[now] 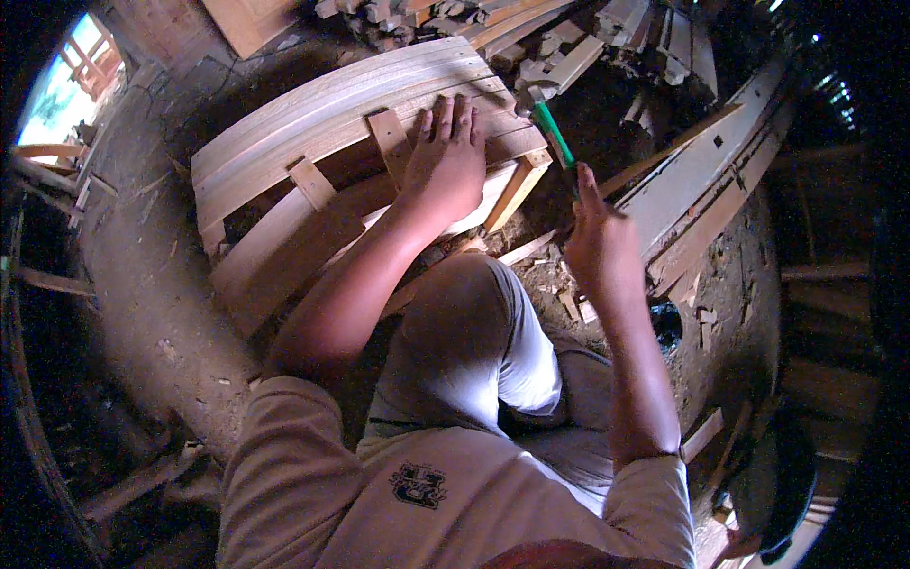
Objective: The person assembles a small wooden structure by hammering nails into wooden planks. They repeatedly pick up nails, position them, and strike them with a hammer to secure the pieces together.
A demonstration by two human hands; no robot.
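Fingers [445,119] of the left hand [444,161] lie spread flat on the slatted wooden frame [313,123]; right hand [597,242] beside it grips a green-handled tool [552,133], scrap offcuts [569,43] beyond.

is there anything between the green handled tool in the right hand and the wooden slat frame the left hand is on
Nothing visible. The green-handled tool in the right hand is raised beside the frame's right end, with open air between it and the slat frame. The left hand lies flat on the slats.
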